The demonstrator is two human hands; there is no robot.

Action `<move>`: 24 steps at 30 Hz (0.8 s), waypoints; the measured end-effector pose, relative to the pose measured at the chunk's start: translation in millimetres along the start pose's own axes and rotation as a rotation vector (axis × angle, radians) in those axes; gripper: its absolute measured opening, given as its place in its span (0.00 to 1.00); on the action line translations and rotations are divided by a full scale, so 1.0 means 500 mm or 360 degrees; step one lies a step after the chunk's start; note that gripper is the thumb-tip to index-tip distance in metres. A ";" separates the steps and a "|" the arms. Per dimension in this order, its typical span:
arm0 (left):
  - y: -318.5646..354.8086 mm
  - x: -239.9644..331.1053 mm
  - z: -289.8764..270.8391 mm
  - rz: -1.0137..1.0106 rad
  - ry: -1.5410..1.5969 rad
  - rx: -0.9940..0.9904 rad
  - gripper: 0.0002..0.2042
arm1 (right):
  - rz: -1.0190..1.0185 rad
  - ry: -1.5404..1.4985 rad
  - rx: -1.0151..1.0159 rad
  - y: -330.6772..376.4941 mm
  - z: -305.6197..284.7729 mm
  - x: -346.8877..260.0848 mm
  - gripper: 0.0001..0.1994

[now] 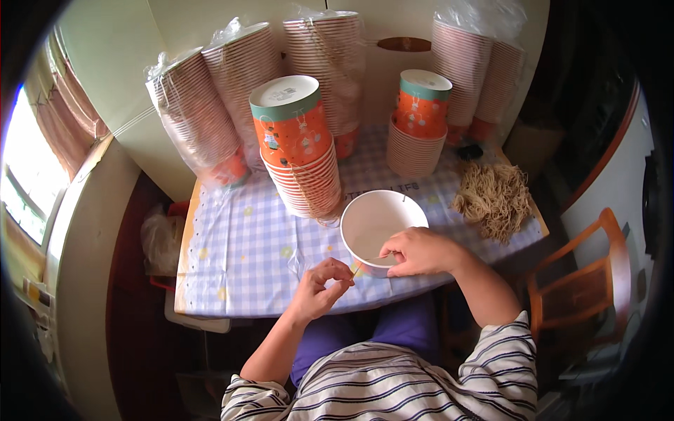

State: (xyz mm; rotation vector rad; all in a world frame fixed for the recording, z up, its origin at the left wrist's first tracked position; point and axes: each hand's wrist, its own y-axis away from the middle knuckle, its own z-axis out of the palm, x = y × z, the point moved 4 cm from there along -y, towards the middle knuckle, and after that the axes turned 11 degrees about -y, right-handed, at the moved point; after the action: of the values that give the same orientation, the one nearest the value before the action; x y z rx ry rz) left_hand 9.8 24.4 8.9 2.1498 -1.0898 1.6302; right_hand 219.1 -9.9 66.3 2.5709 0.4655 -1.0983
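An open white-lined paper bucket (pixel 374 219) stands close to the table's front edge, mouth up. A short end of cord shows at the far side of its rim. My right hand (pixel 421 251) reaches over the near right rim, fingers inside and thumb low at the wall, closed on a thin beige cord (pixel 379 257). Just left of the bucket, the fingertips of my left hand (pixel 324 286) pinch the same cord, which runs between both hands across the near rim. Its tip at my left fingers is too small to make out.
A tangled heap of beige cords (pixel 495 200) lies at the right. Behind the bucket rise an orange-and-green stack of nested buckets (pixel 298 154) and a smaller stack (pixel 420 126). Several plastic-wrapped stacks (pixel 323 67) line the back. The checked tablecloth (pixel 239 259) covers the table; a wooden chair (pixel 579 281) stands right.
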 end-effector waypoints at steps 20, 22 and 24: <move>-0.055 0.016 0.016 -0.0437 0.0929 0.0212 0.06 | -0.0721 -0.0401 0.0441 -0.054 -0.020 -0.106 0.07; -0.056 0.023 0.011 -0.0377 0.0562 0.0182 0.07 | -0.0703 -0.0435 0.0443 -0.064 -0.020 -0.105 0.07; -0.052 0.018 0.007 -0.0342 0.0420 0.0126 0.07 | -0.0652 -0.0515 0.0373 -0.075 -0.018 -0.100 0.06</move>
State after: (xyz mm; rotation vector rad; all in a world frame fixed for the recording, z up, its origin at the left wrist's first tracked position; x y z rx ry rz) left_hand 30.9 36.6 22.0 1.9468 -0.7037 1.8143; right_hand 176.5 18.8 103.4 2.4748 0.8464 -1.7690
